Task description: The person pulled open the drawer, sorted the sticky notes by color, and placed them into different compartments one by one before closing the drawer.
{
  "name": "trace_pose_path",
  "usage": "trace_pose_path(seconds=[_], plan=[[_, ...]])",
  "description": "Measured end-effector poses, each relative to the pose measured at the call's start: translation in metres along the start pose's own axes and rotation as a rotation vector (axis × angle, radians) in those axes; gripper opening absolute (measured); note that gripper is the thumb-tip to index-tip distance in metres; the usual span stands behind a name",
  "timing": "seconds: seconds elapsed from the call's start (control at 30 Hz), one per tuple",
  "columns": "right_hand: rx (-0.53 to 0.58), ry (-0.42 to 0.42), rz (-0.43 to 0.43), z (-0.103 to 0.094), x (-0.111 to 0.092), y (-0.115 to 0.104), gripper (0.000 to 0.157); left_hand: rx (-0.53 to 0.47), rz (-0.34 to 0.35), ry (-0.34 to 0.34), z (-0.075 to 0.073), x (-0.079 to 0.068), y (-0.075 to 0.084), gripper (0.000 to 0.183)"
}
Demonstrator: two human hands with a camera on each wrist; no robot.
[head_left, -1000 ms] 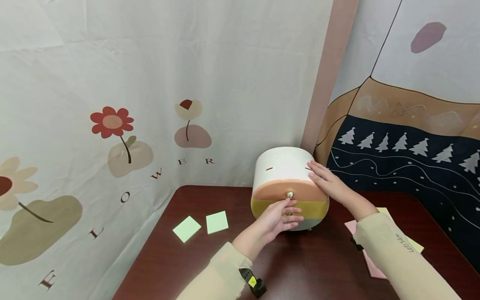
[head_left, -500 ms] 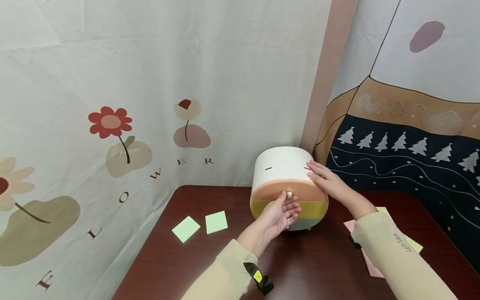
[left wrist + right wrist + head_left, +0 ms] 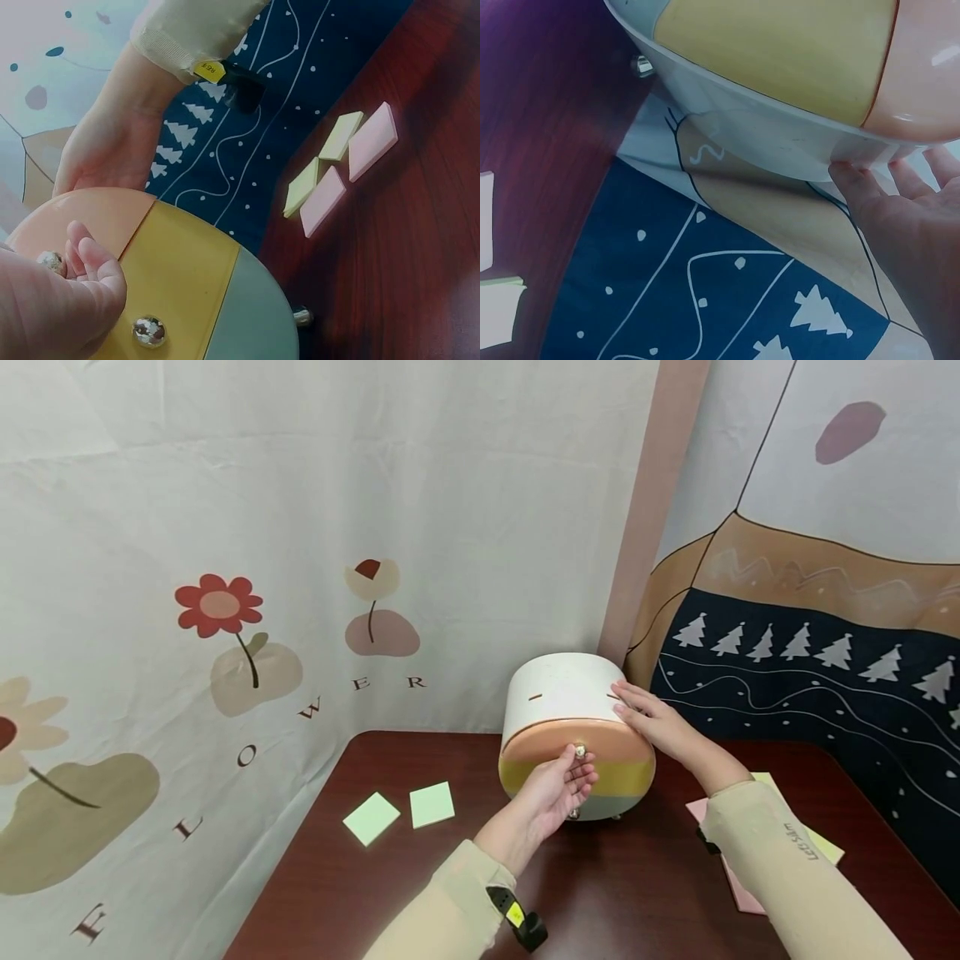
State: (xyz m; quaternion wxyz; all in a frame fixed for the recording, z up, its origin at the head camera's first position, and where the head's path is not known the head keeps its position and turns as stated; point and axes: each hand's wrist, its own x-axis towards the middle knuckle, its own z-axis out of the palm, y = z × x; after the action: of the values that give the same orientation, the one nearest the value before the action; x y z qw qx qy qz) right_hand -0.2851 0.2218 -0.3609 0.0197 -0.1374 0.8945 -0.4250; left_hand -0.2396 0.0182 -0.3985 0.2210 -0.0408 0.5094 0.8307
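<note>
While the white drum-shaped cabinet with three coloured fronts (image 3: pixel 555 683) stands near the back of the dark reddish-brown wooden surface (image 3: pixel 315 893), close to the pale printed curtain (image 3: pixel 487 527), the head view shows us both bare hands on it. The left grip (image 3: pixel 547 793) pinches the shiny round silver knob (image 3: pixel 581 751) on the orange top front (image 3: pixel 536 742), presumably because nothing else on that smooth face offers a hold. The right grip (image 3: pixel 660 728) lies flat, fingers extended along the white upper side, probably to steady the cabinet against a tug. Two pale green square paper pads (image 3: pixel 432 804) lie apart to its left, clear of both sleeves.

In the left wrist view, we see the fingers curled beside the knob, with a second silver knob (image 3: pixel 149 331) free on the yellow middle front (image 3: pixel 176 259). A short silver foot (image 3: pixel 302 316) props the rounded body, which we judge would otherwise roll. Two yellow pads (image 3: pixel 302 186) and two pink pads (image 3: pixel 373 142) lie beyond, grouped by size and shape.

In the right wrist view, we find the right grip's fingers slightly spread against the white shell, hooking no edge; we read this as bracing. We cannot tell how firmly they press.
</note>
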Motion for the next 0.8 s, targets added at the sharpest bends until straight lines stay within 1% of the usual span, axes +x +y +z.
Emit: trace_pose_path(seconds=[0.3, 0.5, 0.8], plan=[[0.014, -0.005, -0.02, 0.0, 0.0, 0.002, 0.06, 0.019, 0.011, 0.004, -0.001, -0.006, -0.001, 0.038], [0.021, -0.009, -0.014, -0.001, 0.0, 0.001, 0.061, 0.026, 0.014, 0.002, -0.002, -0.009, -0.002, 0.037], [0.028, -0.01, -0.01, 0.0, 0.0, 0.003, 0.061, 0.046, -0.005, -0.005, -0.003, -0.014, -0.003, 0.037]])
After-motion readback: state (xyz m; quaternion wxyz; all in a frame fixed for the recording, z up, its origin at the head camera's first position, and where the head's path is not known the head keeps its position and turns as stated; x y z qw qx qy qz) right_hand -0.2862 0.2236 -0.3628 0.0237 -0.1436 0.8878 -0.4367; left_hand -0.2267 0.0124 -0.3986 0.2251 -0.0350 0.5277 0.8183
